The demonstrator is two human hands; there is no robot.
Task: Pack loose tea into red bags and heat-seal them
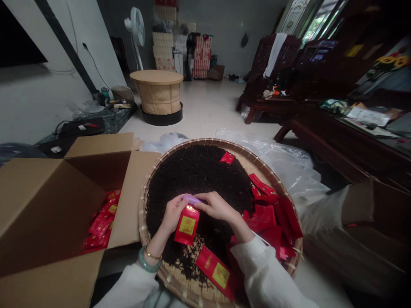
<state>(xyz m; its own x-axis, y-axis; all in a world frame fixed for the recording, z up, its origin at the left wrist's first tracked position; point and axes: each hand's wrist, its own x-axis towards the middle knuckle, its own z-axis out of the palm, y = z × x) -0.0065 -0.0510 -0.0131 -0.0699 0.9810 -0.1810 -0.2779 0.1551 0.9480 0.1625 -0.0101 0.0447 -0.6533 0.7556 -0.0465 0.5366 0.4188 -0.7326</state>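
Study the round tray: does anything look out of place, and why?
One red piece, perhaps a packet, lies alone on the far side of the dark loose material, apart from the red packets heaped at the tray's right.

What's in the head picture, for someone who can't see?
A left hand and right hand hold a red packet and purple object over a bamboo tray of dark loose leaves. More packets lie there and in an open cardboard box.

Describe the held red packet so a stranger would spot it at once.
Find the large round woven tray, spread with dark loose leaves. Above them, the left hand and right hand hold up a red packet with a yellow panel. Unlike the packets lying in the tray, it has a purple object at its top.
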